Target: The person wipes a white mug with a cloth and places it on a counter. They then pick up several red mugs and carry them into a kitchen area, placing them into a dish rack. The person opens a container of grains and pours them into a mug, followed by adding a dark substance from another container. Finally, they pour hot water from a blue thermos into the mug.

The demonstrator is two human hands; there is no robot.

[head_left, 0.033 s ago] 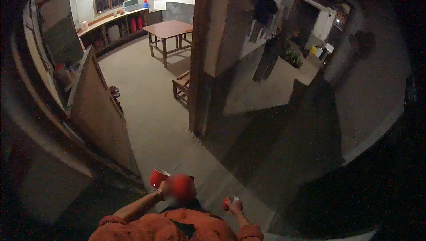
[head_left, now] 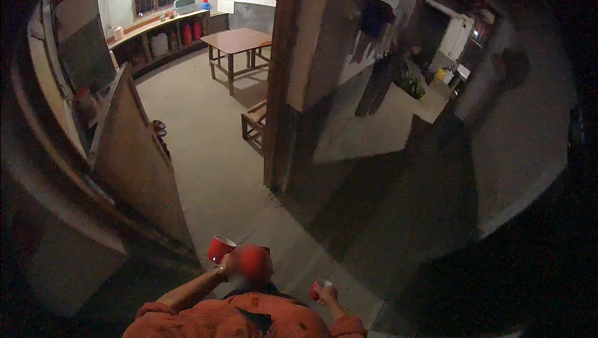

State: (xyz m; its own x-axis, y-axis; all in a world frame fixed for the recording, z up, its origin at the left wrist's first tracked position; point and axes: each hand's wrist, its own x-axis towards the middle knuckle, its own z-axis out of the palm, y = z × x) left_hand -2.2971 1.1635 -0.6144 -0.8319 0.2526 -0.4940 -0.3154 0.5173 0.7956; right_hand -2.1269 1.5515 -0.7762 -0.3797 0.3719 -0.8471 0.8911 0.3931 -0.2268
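On the left, my left hand (head_left: 225, 260) is closed at the side of a red mug (head_left: 220, 249) with a pale rim, held out in front of me. Part of that hand is hidden, and a light band circles the wrist. Lower right, my right hand (head_left: 327, 294) grips a small red object (head_left: 316, 289) with a whitish part. It may be a cup, but dim light and its small size leave the kind unclear. Both forearms come out of orange-red sleeves, and the two hands are well apart.
An open wooden door (head_left: 134, 163) stands left of the doorway, and a dark door post (head_left: 283, 89) rises to the right. Inside are a brown table (head_left: 237, 40), a wooden stool (head_left: 254, 120) and a long shelf counter (head_left: 159, 21). A shadowy passage with a plant (head_left: 411, 85) runs right.
Both hands and the things they hold have shifted very slightly left in the picture. Both grips look the same.
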